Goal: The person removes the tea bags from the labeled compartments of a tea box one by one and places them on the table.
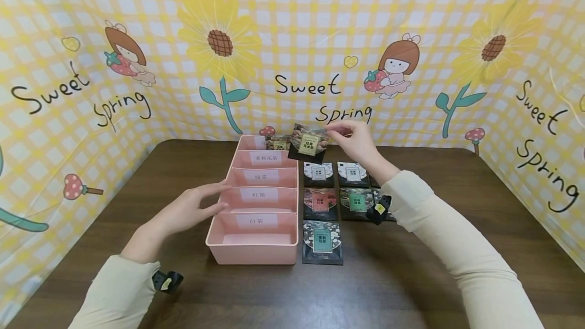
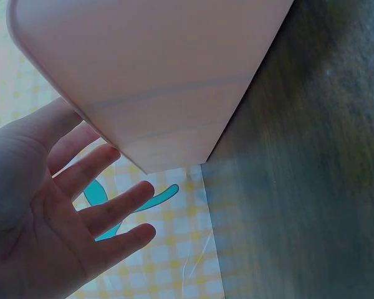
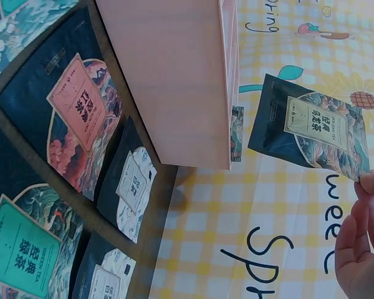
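At the back right of a pink divided box (image 1: pixel 251 254), my right hand (image 1: pixel 354 138) pinches an oolong tea sachet (image 1: pixel 309 142) by its upper corner. The sachet hangs over the box's far right corner, its pale label facing me, and in the right wrist view its printed face (image 3: pixel 315 124) shows whole. Another sachet (image 1: pixel 278 142) with a similar label stands in the rearmost compartment. My left hand (image 1: pixel 185 209) rests at the box's left rim, fingers extended and spread. From the left wrist, fingertips (image 2: pixel 112 152) show right at the rim.
Right of the box, sachets lie in rows: white-labelled ones (image 1: pixel 318 173) at the back, a red one (image 1: pixel 320 203) and a green one (image 1: pixel 358 202) midway, a teal one (image 1: pixel 322 241) in front. The compartments bear paper labels. A patterned cloth (image 1: pixel 283 39) rises behind the brown table (image 1: pixel 256 293).
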`<state>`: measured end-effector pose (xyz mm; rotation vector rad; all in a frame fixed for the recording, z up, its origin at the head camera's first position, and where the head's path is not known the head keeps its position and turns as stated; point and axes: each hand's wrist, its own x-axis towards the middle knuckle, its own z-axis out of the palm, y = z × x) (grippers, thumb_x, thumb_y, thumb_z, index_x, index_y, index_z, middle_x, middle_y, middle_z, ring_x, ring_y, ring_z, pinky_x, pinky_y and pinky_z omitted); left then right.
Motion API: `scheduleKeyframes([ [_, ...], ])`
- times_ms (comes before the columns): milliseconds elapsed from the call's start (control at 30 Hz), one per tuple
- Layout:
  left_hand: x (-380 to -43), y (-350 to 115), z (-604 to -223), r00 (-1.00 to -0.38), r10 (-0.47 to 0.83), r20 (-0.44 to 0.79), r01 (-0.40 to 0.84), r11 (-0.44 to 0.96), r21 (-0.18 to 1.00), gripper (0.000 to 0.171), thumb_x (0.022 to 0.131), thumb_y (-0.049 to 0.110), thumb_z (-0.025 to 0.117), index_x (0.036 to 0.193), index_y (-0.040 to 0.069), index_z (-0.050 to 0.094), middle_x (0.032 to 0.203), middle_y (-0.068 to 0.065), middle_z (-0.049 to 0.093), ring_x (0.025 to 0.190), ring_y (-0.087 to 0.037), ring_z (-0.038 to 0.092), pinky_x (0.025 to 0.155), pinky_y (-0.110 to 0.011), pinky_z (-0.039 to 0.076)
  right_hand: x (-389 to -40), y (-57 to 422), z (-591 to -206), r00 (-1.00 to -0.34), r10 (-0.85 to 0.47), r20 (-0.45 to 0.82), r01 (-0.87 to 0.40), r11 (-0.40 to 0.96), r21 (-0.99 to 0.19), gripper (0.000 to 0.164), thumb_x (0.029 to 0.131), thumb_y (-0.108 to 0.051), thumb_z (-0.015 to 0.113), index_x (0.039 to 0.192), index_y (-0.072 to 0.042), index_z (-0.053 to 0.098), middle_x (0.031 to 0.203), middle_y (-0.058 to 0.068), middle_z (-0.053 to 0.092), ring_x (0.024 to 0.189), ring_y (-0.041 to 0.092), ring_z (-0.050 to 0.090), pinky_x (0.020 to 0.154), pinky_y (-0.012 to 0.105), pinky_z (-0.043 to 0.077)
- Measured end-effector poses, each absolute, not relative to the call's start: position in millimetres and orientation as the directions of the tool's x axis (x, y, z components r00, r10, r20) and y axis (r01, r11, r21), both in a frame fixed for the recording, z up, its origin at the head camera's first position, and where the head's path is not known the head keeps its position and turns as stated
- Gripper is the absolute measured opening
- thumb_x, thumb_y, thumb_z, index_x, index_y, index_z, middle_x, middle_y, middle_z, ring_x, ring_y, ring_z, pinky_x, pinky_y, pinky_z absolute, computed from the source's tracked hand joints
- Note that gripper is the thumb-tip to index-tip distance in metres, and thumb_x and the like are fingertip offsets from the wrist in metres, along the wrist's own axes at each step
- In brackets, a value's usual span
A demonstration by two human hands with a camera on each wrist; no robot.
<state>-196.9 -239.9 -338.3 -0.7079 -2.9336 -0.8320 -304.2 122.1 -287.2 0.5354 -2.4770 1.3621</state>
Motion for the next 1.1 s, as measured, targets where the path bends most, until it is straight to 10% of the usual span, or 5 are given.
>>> scheduleKeyframes([
  [1100,-197,-240,-339,-0.899,0.418,0.129,0.423,0.755,0.502,0.048,0.092,0.027,0.059,0.134,0.006,0.050,0.139,-0.020,0.048,0.130,-0.039,0.042,0.105,-0.056,0.035,-257,173,-299,-0.940,-0.202,0.276,-0.342,0.530,-0.776,0.025,0.091,-0.028,0.061,0.107,-0.010,0.070,0.098,0.015,0.070,0.058,0.006,0.050,0.050,0.023,0.045],
])
